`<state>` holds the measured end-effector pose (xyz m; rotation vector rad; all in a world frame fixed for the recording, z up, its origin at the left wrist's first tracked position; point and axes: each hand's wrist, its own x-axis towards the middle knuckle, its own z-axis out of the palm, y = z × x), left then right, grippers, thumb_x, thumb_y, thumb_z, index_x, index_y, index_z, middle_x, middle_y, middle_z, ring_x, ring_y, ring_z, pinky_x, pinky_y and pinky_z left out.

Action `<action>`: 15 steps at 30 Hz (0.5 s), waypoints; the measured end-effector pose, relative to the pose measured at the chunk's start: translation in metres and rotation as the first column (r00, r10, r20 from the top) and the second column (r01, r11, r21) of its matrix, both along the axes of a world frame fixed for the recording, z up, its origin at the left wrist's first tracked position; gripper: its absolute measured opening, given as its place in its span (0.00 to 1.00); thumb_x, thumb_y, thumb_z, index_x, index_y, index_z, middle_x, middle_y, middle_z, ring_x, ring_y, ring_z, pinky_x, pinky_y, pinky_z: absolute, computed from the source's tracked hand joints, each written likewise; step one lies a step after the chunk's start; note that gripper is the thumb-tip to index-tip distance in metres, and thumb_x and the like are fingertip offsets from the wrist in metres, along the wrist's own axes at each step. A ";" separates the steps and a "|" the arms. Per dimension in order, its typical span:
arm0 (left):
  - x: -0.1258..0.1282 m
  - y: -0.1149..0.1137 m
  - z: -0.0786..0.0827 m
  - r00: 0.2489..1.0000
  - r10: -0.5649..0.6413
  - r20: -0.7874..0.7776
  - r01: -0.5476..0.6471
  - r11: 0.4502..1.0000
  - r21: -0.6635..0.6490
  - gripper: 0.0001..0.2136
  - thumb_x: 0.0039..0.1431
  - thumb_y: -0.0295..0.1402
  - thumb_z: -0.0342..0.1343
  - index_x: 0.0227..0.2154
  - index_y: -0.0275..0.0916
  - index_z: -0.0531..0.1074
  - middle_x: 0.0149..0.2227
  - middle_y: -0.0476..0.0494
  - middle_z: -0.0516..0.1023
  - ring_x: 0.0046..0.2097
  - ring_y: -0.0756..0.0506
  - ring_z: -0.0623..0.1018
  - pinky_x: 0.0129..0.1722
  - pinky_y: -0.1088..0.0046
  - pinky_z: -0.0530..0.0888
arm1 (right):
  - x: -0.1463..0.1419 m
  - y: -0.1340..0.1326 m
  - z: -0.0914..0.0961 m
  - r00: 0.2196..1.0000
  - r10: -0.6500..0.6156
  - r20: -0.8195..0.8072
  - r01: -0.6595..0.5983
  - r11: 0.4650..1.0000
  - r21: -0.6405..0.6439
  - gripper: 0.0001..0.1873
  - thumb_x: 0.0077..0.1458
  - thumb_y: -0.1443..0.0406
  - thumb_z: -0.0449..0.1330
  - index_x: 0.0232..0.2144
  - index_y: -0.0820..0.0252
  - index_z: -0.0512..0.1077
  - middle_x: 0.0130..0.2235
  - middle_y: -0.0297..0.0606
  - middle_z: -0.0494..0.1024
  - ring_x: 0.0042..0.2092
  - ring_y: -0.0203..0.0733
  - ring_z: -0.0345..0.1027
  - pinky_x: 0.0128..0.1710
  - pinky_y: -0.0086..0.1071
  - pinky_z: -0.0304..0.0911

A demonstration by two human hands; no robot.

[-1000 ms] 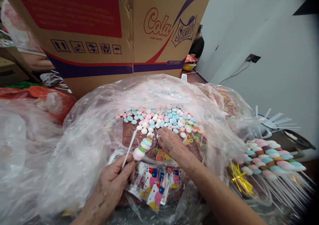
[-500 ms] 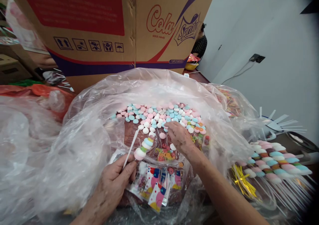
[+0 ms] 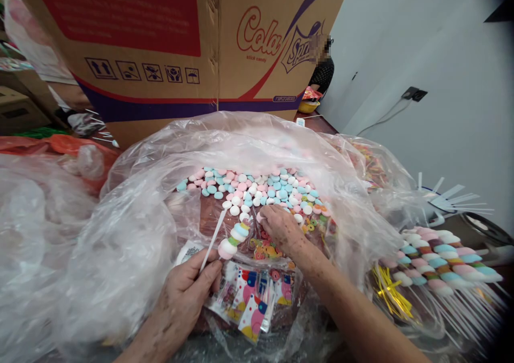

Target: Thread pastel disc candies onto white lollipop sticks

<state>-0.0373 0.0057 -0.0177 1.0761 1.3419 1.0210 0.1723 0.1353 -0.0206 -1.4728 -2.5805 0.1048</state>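
Observation:
My left hand (image 3: pixel 187 288) is closed around the lower end of a marshmallow skewer (image 3: pixel 234 240), threaded with pink, white, blue and green pieces and tilted up to the right. A white stick (image 3: pixel 213 238) also rises from between its thumb and fingers. My right hand (image 3: pixel 283 228) reaches in from the right, fingertips pinched on a pink marshmallow (image 3: pixel 259 217) at the front of the pile. Loose pink, white and blue marshmallows (image 3: pixel 244 183) spread beyond both hands. Gummy rings (image 3: pixel 265 249) lie below my right hand.
Dotted candy packets (image 3: pixel 252 307) lie in front of me. Finished marshmallow skewers (image 3: pixel 445 258) and gold ties (image 3: pixel 391 293) are at the right. Clear plastic sheeting (image 3: pixel 132 234) surrounds the pile. A large carton (image 3: pixel 160 25) stands behind, with a person (image 3: pixel 323 71) beyond it.
My right hand has moved slightly left and toward me, onto the pink marshmallow near the skewer's tip. My left hand keeps its hold, with the skewer barely shifted.

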 end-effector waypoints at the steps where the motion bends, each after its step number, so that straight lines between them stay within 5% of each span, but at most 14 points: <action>1: 0.000 0.000 0.000 1.000 -0.001 0.001 0.001 1.000 0.001 0.15 0.60 0.43 0.53 0.23 0.38 0.69 0.20 0.54 0.64 0.22 0.53 0.58 0.19 0.79 0.52 | -0.001 -0.001 0.002 1.000 -0.001 0.011 0.001 1.000 -0.005 0.08 0.61 0.74 0.52 0.37 0.61 0.70 0.39 0.45 0.76 0.43 0.46 0.67 0.41 0.33 0.60; 9: 0.007 0.002 -0.006 0.996 0.030 -0.082 -0.028 0.999 0.028 0.15 0.57 0.44 0.55 0.22 0.40 0.71 0.18 0.53 0.67 0.22 0.50 0.63 0.22 0.77 0.59 | -0.009 -0.006 0.001 0.999 0.002 -0.047 -0.004 0.999 -0.038 0.18 0.50 0.82 0.51 0.36 0.58 0.68 0.40 0.46 0.76 0.45 0.49 0.66 0.44 0.35 0.60; 15: 0.006 0.003 -0.001 0.977 -0.001 -0.213 0.011 0.999 0.045 0.14 0.58 0.43 0.53 0.23 0.40 0.72 0.18 0.53 0.68 0.22 0.49 0.65 0.23 0.76 0.60 | -0.002 -0.001 0.000 0.951 -0.153 -0.270 0.123 0.985 -0.125 0.05 0.54 0.71 0.53 0.33 0.57 0.64 0.28 0.34 0.72 0.31 0.41 0.66 0.30 0.31 0.60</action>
